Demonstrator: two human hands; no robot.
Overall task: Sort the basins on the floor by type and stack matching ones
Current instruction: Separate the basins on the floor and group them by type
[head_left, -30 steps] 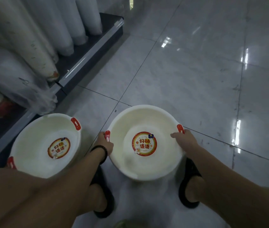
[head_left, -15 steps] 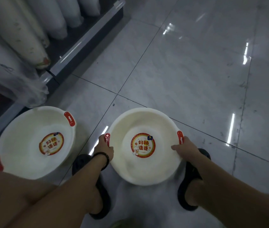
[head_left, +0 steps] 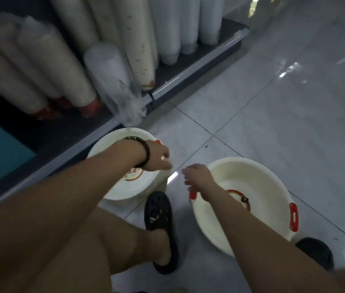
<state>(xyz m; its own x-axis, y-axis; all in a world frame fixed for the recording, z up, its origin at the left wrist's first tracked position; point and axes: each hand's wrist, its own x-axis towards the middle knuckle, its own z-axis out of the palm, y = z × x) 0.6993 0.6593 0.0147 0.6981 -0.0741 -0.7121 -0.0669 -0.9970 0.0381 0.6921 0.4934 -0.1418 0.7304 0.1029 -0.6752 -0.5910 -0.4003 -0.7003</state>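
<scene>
left basin [head_left: 131,190] sits on the floor [head_left: 294,102] by the shelf base [head_left: 188,77], right basin [head_left: 258,182] apart. left hand [head_left: 156,155] covers the left basin's rim, grip too blurred to tell; right hand [head_left: 198,176] hovers loose-fingered over the right basin's rim, holding nothing.

left hand [head_left: 158,156]: reaching forward, fingers blurred, perhaps loose | right hand [head_left: 198,176]: reaching forward, fingers spread
</scene>
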